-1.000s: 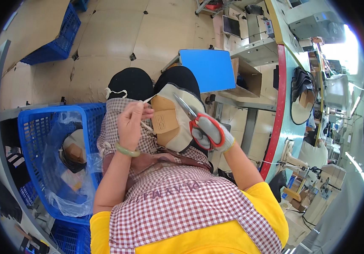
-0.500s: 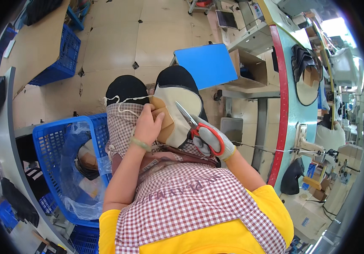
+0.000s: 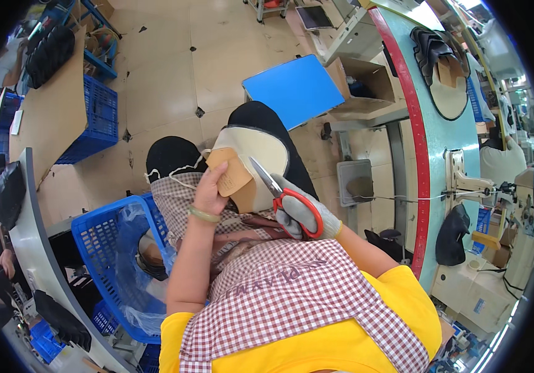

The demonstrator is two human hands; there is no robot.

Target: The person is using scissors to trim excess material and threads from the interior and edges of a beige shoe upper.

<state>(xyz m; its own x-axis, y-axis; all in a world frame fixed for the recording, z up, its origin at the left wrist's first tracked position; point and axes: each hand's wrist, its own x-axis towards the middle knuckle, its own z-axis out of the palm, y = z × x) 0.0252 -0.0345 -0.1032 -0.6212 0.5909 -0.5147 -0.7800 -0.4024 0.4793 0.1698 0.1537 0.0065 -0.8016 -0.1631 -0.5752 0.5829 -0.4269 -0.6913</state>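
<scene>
My left hand [image 3: 210, 193] pinches a tan flap [image 3: 236, 179] with small writing on it. The flap lies against a cream-coloured, black-edged sewn piece [image 3: 266, 148] resting over my right thigh; whether the two are joined I cannot tell. A thin white cord [image 3: 183, 169] trails across my left thigh to near the flap's upper corner. In its grey glove, my right hand [image 3: 309, 205] grips red-handled scissors [image 3: 307, 219]. Their blades look closed and point up and left, over the cream piece beside the flap.
A blue crate [image 3: 102, 248] lined with clear plastic stands at my left, with similar pieces inside. A blue-topped stand [image 3: 295, 87] is ahead. On the right, a red-edged green table [image 3: 438, 149] carries a sewing machine [image 3: 466, 177] and stacked pieces [image 3: 447, 74].
My left hand has turned the tan flap so more of its face and writing shows. The scissors remain in my right hand, close to the cream piece. The whole view has shifted slightly.
</scene>
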